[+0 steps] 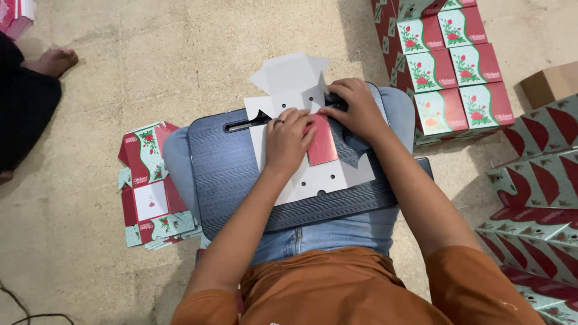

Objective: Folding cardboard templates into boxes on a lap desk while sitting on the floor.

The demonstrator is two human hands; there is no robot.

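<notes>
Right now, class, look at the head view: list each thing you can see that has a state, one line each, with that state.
Box blank: unfolded, white side up, on the lap board.
Red flap: folded over, pressed down.
Left hand: pressing the flap.
Right hand: gripping the blank's edge.
Flat blanks: unfolded, stacked on the floor.
Finished boxes: folded, closed, stacked.

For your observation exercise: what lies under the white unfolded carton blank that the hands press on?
A dark grey lap board lies under the carton blank, resting on jeans-clad legs. The board's middle is covered.
</notes>
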